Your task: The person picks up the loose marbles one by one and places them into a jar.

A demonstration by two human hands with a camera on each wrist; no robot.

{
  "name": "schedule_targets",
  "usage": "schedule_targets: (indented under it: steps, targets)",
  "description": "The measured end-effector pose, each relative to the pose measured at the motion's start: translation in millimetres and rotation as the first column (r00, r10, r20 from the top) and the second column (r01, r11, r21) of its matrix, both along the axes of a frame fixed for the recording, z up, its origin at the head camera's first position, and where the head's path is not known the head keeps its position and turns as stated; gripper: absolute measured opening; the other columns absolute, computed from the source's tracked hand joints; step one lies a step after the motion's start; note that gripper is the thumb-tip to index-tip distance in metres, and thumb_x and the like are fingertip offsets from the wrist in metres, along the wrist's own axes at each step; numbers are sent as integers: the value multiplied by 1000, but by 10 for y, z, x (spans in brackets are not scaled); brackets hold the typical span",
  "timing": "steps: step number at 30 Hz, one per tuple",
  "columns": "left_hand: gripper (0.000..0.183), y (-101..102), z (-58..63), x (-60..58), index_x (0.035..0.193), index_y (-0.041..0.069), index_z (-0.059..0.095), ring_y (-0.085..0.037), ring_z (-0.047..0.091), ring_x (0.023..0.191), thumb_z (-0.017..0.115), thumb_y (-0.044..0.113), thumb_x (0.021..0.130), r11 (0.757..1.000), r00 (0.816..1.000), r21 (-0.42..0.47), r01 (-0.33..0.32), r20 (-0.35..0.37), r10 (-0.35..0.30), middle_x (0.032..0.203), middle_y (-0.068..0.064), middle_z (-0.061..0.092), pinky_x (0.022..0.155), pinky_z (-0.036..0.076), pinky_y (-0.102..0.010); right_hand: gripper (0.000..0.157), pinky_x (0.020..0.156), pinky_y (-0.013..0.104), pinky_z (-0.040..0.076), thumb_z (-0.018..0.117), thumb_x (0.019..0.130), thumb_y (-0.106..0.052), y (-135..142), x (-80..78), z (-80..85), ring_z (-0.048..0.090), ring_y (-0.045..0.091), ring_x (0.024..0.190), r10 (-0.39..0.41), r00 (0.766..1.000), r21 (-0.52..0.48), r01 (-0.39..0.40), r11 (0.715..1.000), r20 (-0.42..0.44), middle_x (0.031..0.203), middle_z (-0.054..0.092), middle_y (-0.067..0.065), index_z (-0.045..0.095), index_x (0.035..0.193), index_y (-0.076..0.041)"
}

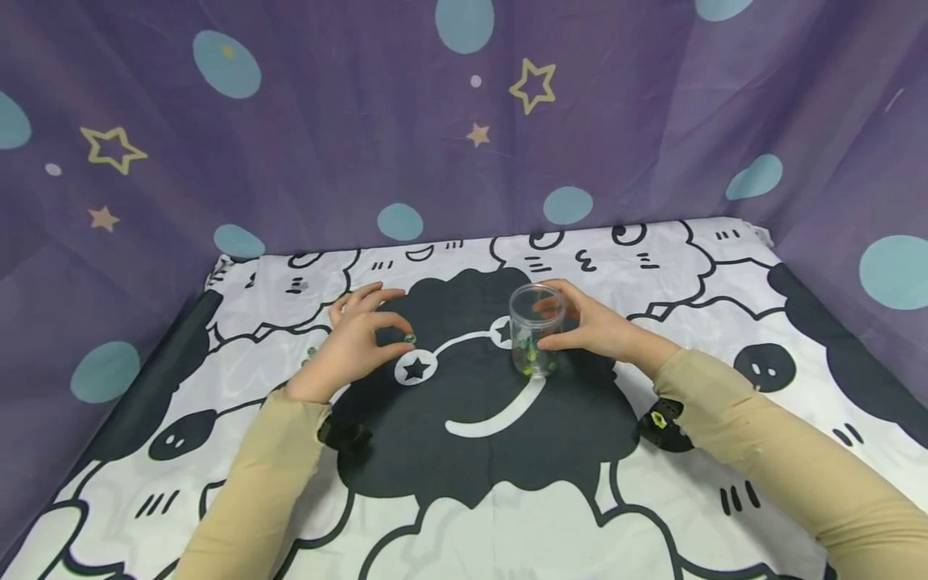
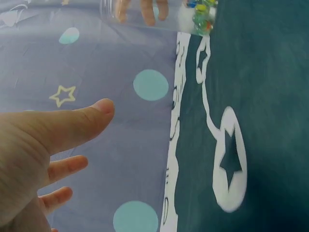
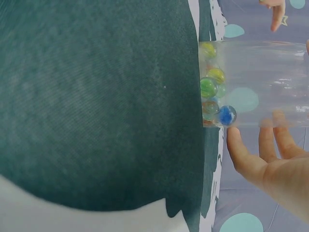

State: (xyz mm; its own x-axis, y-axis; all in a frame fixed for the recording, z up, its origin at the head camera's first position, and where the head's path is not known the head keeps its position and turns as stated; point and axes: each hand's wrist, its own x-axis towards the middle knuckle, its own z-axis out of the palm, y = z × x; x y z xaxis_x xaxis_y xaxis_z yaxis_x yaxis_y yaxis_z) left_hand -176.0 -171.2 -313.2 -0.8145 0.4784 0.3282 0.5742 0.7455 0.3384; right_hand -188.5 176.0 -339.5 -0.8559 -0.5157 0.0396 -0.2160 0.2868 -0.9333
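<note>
A clear plastic jar (image 1: 536, 330) stands upright on the dark patch of the cloth, its top uncovered. Several glass marbles (image 3: 209, 87), yellow, green and blue, lie at its bottom. My right hand (image 1: 590, 326) holds the jar from the right side, thumb in front and fingers behind. To the left of the jar, my left hand (image 1: 355, 342) pinches a small greenish marble (image 1: 410, 338) between thumb and forefinger, the other fingers spread. In the left wrist view the thumb (image 2: 82, 126) shows, while the marble is hidden.
More greenish marbles (image 1: 312, 352) lie on the cloth at the left, partly behind the left wrist. The table wears a black-and-white cartoon cloth (image 1: 493, 532). A purple curtain (image 1: 326, 121) with stars and blue spots hangs along the back and sides.
</note>
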Motion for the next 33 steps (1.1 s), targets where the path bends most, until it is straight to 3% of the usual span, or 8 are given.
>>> schedule_targets:
  steps: [10, 33]
  targets:
    - [12, 214, 29, -40, 84, 15, 71, -37, 23, 139, 80, 18, 76, 999, 999, 29, 26, 28, -27, 139, -13, 48, 103, 7, -62, 75, 92, 48, 47, 73, 82, -7, 4, 0, -11, 41, 41, 129, 4, 1000, 7, -4, 1000, 2, 137, 44, 25, 29, 143, -10]
    - [12, 604, 150, -122, 91, 16, 72, -31, 21, 141, 74, 24, 83, 997, 996, 16, 77, 38, -78, 141, -9, 46, 105, 8, -59, 75, 93, 47, 47, 72, 83, -6, -5, 8, 14, 41, 40, 130, -4, 1000, 11, 4, 1000, 4, 137, 44, 24, 28, 143, -9]
